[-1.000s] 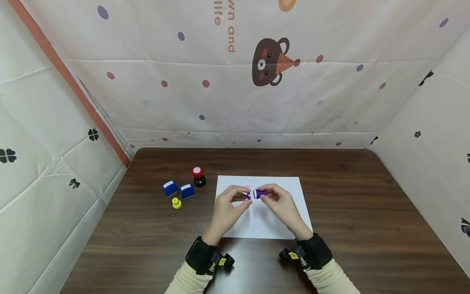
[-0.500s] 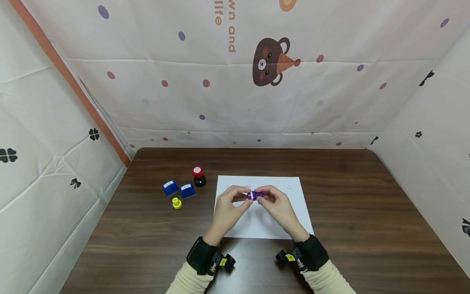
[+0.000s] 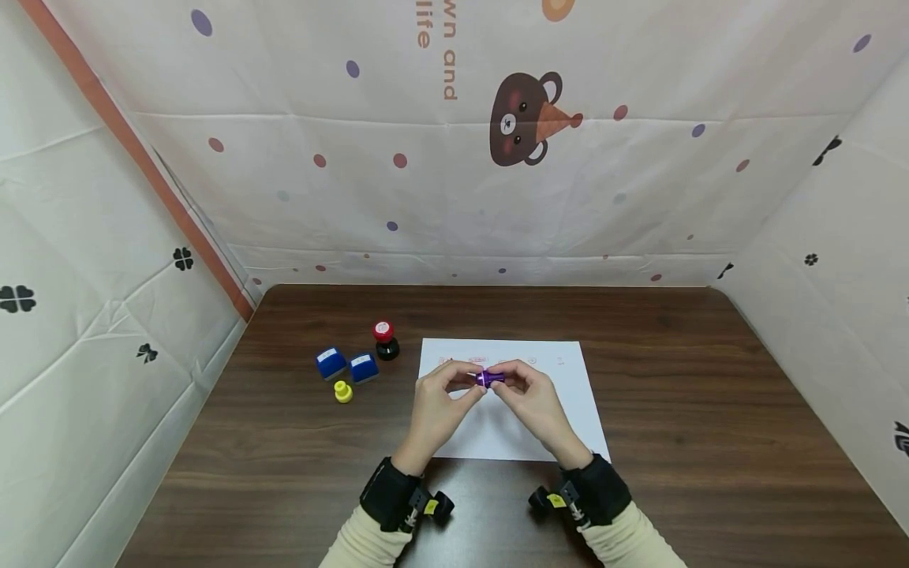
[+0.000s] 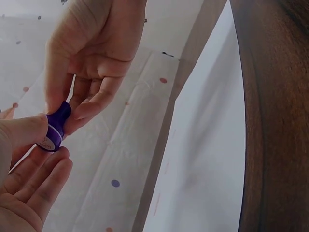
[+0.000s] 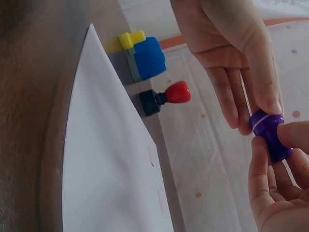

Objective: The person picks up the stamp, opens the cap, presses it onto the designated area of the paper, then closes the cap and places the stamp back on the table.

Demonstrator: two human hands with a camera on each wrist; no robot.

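A small purple self-inking style stamp (image 3: 490,379) with a thin white ring is held sideways over the white paper (image 3: 521,434). My left hand (image 3: 442,404) pinches its capped end between thumb and fingers. At the narrower handle end, my right hand (image 3: 534,401) grips with thumb and fingertips. In the left wrist view the purple stamp (image 4: 56,126) shows a pale label on its cap end. The right wrist view shows the two purple parts meeting at the white ring. Faint red stamp prints (image 3: 532,360) run along the paper's far edge.
Left of the paper stand two blue stamps (image 3: 364,368), a yellow stamp (image 3: 343,392) and a red-topped black stamp (image 3: 384,341). A printed cloth (image 3: 454,197) hangs behind the brown table (image 3: 710,410).
My right hand has moved left, bringing the purple body against the cap in my left hand. The gap between the parts has gone and the white band looks narrower.
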